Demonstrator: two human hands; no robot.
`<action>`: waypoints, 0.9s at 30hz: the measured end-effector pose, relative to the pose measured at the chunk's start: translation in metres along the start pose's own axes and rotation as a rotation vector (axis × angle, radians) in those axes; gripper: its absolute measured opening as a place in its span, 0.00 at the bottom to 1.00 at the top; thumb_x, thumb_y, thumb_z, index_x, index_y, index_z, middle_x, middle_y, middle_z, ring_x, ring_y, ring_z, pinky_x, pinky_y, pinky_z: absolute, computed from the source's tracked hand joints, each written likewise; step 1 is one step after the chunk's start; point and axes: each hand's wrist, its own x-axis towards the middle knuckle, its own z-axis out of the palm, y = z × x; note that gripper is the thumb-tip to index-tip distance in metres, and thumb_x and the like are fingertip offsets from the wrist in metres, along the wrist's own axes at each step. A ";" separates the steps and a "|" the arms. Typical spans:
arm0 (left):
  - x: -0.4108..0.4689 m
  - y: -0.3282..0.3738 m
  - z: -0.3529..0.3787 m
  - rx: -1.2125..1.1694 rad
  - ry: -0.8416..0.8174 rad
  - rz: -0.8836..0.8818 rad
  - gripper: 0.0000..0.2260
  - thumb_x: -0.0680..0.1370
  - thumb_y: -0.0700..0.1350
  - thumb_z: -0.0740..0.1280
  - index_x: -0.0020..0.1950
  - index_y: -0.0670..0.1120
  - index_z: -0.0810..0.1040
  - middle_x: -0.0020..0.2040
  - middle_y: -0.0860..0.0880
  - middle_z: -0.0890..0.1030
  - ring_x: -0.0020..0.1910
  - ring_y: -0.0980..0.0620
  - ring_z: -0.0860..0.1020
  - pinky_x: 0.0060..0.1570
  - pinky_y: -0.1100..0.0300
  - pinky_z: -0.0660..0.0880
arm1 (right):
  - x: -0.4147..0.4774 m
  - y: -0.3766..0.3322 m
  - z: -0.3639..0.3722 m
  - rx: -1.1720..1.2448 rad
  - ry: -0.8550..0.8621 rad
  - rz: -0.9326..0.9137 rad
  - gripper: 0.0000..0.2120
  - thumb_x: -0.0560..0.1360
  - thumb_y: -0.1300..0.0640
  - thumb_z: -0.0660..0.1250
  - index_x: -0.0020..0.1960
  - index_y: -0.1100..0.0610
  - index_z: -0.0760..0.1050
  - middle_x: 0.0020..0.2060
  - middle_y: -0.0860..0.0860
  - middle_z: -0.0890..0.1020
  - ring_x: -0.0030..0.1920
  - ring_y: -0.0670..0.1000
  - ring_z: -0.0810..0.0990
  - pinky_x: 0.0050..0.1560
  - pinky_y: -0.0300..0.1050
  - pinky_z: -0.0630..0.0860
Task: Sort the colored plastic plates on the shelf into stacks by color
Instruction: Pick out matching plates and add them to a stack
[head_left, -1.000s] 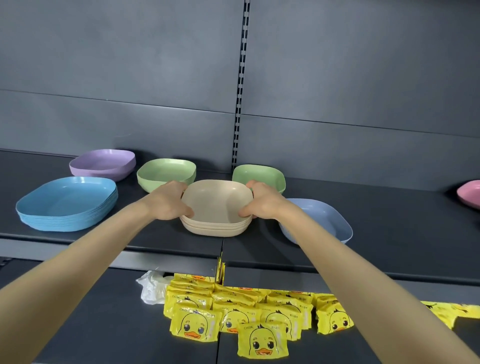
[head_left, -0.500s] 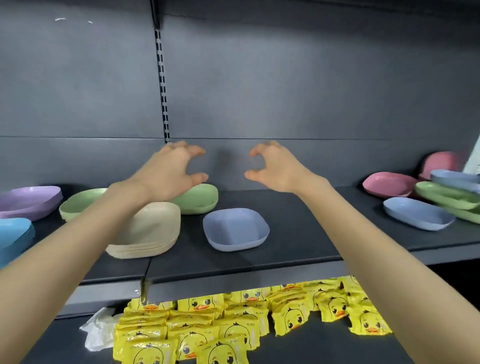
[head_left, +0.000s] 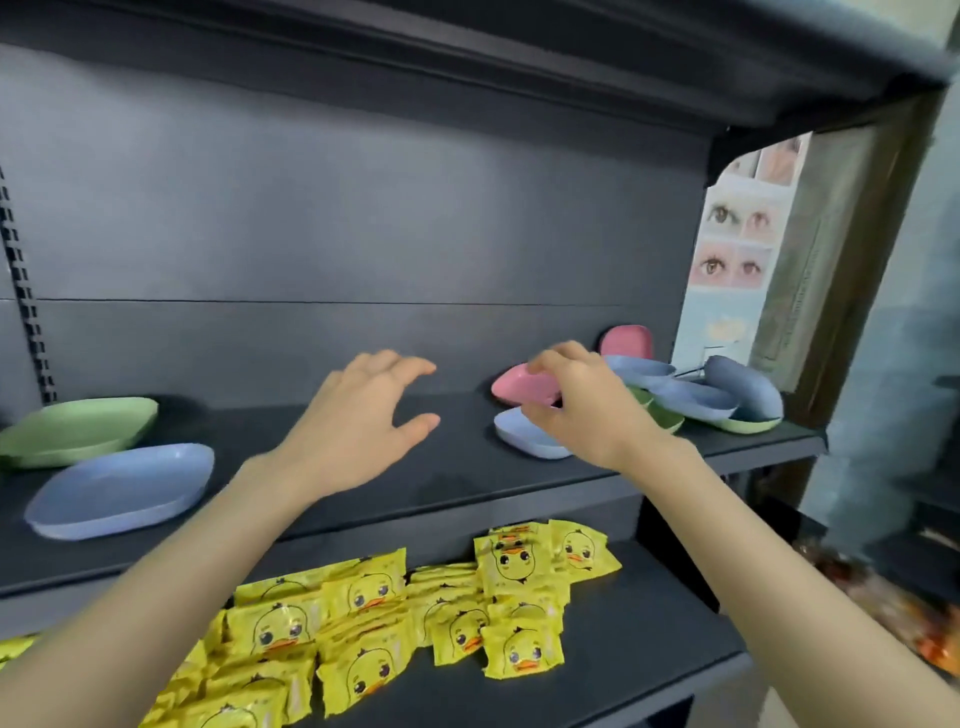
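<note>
Left of the pink plate (head_left: 511, 387), the left hand (head_left: 358, 426) hovers, fingers spread, empty. The right hand (head_left: 582, 410) curves over that plate's right side, a blue plate (head_left: 519, 439) just in front; whether it grips cannot be told.

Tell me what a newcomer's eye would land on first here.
The bright yellow duck-print snack packets heaped on the lower shelf jump out first. Above them, over the dark upper shelf, the left hand hovers spread open, the right hand curled at a pink plastic plate. Behind it, blue and green plastic plates lie jumbled at the right end.
</note>
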 end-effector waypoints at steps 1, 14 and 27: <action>0.005 0.014 0.010 -0.006 -0.019 0.001 0.23 0.77 0.54 0.64 0.71 0.51 0.66 0.66 0.50 0.72 0.66 0.49 0.67 0.65 0.53 0.64 | -0.005 0.018 -0.002 -0.008 -0.020 0.016 0.20 0.75 0.55 0.65 0.66 0.58 0.69 0.63 0.55 0.70 0.61 0.59 0.69 0.61 0.52 0.70; 0.131 0.103 0.121 -0.043 -0.081 0.088 0.22 0.77 0.53 0.64 0.70 0.51 0.67 0.60 0.50 0.74 0.61 0.49 0.71 0.61 0.51 0.68 | 0.022 0.198 -0.012 -0.017 -0.015 0.106 0.20 0.76 0.54 0.65 0.67 0.57 0.69 0.64 0.55 0.71 0.63 0.57 0.69 0.59 0.53 0.71; 0.271 0.080 0.243 -0.057 -0.260 -0.117 0.29 0.72 0.62 0.66 0.69 0.52 0.66 0.61 0.52 0.73 0.62 0.49 0.71 0.60 0.52 0.69 | 0.159 0.330 0.040 0.018 -0.126 0.086 0.22 0.76 0.52 0.65 0.68 0.58 0.67 0.61 0.55 0.71 0.61 0.58 0.69 0.55 0.46 0.67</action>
